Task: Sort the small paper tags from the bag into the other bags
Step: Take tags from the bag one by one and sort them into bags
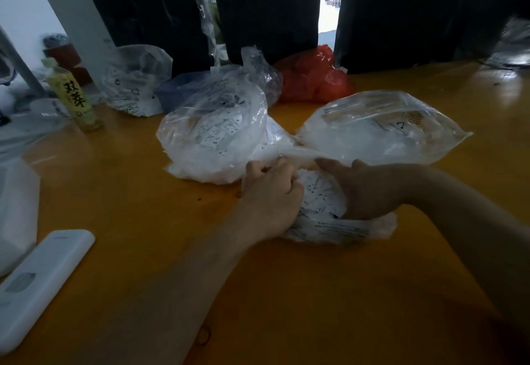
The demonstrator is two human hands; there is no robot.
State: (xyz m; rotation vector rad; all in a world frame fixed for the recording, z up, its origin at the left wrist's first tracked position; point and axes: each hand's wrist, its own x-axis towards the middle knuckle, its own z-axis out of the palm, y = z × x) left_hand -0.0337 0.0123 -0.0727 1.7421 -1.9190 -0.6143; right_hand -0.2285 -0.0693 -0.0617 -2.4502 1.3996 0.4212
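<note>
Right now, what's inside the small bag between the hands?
The small bag holds a loose pile of white paper tags with dark print. The left hand and right hand cover its sides, so anything beneath them is hidden.

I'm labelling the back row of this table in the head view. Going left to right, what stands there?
Yellow-green bottle → small clear bag of tags → dark blue bag → red bag.

Packing workshop – bagged tags (220, 132)
</note>
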